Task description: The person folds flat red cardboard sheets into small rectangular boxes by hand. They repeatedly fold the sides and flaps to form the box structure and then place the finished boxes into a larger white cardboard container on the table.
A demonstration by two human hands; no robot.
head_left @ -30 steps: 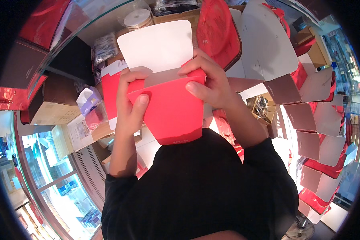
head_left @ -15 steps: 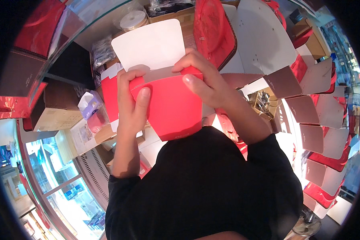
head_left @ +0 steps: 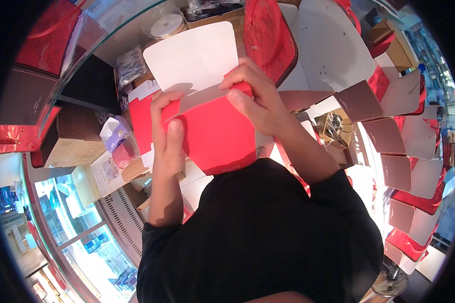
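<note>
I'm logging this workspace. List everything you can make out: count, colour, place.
Flap-top carton: one, red and white, centre
Spool: one, whitish, top, left of centre
Tissue pack: one, purple, left of the carton
Cardboard boxes: at least two, brown, left and top
Open-lidded boxes: several, brown, white and red, right
Glass panes: at least two, clear, lower left
Short-sleeved top: one, black, lower centre
Left hand: one, bare, gripping carton's left side
Right hand: one, bare, gripping carton's right side
</note>
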